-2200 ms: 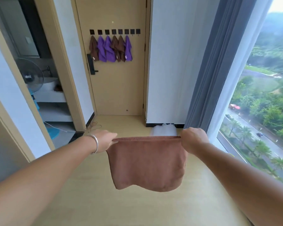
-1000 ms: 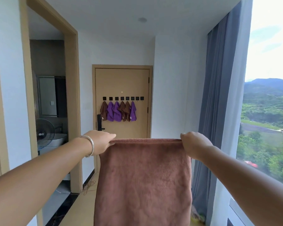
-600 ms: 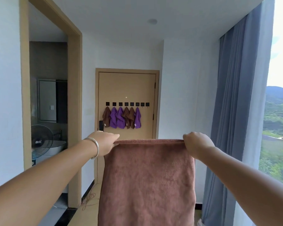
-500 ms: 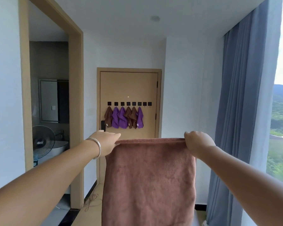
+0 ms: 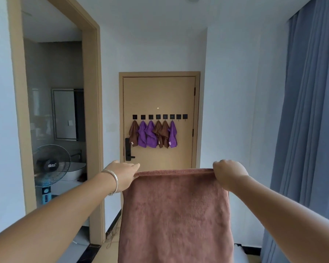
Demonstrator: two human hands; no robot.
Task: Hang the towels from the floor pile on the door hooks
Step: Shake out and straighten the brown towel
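Observation:
A brown towel [image 5: 176,215] hangs spread out in front of me. My left hand [image 5: 123,174] pinches its top left corner and my right hand [image 5: 228,173] grips its top right corner. Straight ahead stands a tan door [image 5: 159,95] with a row of black hooks [image 5: 160,116]. Several brown and purple towels [image 5: 153,134] hang bunched on the left hooks. The two rightmost hooks [image 5: 181,116] carry nothing. The floor pile is hidden behind the towel I hold.
An open doorway on the left shows a bathroom with a standing fan [image 5: 50,165] and a sink. A black door handle [image 5: 128,149] sits under the hooks. Blue curtains [image 5: 310,120] hang along the right side. A white wall corner [image 5: 206,111] juts out right of the door.
The view rose from the floor to the door and swung left, so the window has left the frame. Both hands kept the towel stretched between them and lifted it.

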